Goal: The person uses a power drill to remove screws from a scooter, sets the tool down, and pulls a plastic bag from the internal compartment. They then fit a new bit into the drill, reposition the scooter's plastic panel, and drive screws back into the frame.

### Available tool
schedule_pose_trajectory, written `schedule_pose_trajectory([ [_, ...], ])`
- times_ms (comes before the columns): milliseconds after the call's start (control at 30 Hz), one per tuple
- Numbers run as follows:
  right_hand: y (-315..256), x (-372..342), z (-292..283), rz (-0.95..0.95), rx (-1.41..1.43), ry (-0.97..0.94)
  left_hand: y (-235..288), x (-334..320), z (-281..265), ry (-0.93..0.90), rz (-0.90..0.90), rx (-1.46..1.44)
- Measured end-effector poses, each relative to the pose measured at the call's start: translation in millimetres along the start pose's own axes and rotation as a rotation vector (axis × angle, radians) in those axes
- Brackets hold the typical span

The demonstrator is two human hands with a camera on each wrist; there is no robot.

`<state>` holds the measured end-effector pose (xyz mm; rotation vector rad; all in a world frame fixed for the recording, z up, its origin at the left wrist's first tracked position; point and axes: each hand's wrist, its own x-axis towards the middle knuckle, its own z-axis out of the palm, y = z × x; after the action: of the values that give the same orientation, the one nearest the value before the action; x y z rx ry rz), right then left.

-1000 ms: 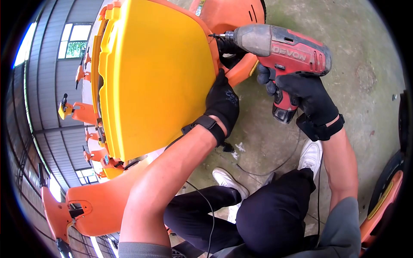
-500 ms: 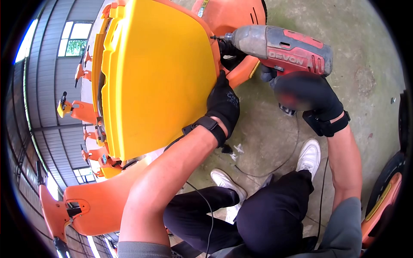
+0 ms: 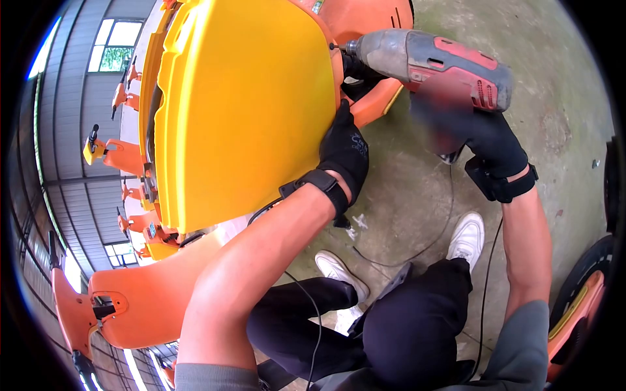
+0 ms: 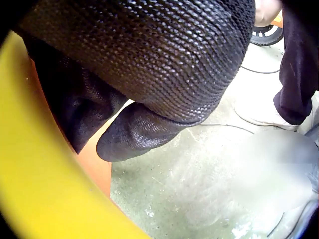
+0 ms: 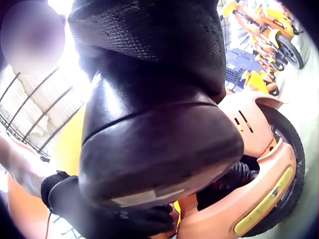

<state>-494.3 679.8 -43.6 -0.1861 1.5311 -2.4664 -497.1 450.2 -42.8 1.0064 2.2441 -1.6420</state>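
The black-gloved right hand [image 3: 479,133] grips the handle of a red and grey power driver [image 3: 450,62]; part of that hand is blurred. The driver's bit meets a small dark screw [image 3: 332,46] at the orange edge beside a large yellow panel [image 3: 261,111]. Lower on the same edge, the gloved left hand [image 3: 344,153] rests with its fingers against the panel's border. In the left wrist view the left glove [image 4: 149,64] lies over the orange trim [image 4: 95,162] next to the yellow panel. The driver's dark base [image 5: 159,149] fills the middle of the right wrist view.
An orange body part with a wheel [image 5: 294,149] stands beyond the driver. More orange vehicles [image 3: 124,156] line the left side. Another wheel [image 3: 574,280] is at the far right. Thin cables [image 3: 482,300] hang near the person's legs and white shoes [image 3: 467,238].
The view has shifted slightly. The driver and right hand have moved a little up and right in the head view, with the bit still at the edge. The left hand stays on the panel's border.
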Motion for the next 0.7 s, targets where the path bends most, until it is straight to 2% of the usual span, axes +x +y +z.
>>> schedule_pose_trajectory([
  [100,1,-2,-7,0.04,-0.036,-0.034,20,20,11,0.474,-0.636,-1.366],
  [167,10,-8,-12,0.038,-0.058,0.034,28,32,26,0.792,-1.047,-2.286],
  [200,11,-12,-10,0.042,-0.066,0.026,30,35,38,0.796,-1.059,-2.291],
  [233,12,-14,-6,-0.024,-0.032,0.063,32,38,51,0.802,-1.051,-1.63],
  [300,19,-14,-10,-0.086,-0.003,0.093,36,43,76,0.642,-0.837,-0.368],
  [367,29,-7,-29,-0.049,-0.077,0.061,36,47,90,0.335,-0.433,0.811],
  [400,2,-8,-20,-0.117,0.013,-0.009,14,28,38,-0.018,0.037,1.24],
  [433,4,-11,-45,-0.151,-0.163,0.004,20,31,42,-0.008,0.029,1.233],
  [500,-17,-23,-59,-0.169,-0.035,0.099,25,40,49,0.021,0.158,1.276],
  [533,-22,-29,-63,-0.223,0.099,0.13,23,40,47,0.017,0.138,1.269],
  [567,-20,-35,-82,-0.266,0.121,0.078,16,32,33,0.037,0.065,1.061],
  [600,-16,-43,-91,-0.256,0.137,0.12,12,19,21,0.058,0.001,0.852],
  [633,-11,-52,-94,-0.244,0.155,0.159,11,8,14,0.05,-0.007,0.843],
  [700,0,-67,-92,-0.17,0.186,0.166,15,-20,6,0.48,-0.213,-0.256],
])
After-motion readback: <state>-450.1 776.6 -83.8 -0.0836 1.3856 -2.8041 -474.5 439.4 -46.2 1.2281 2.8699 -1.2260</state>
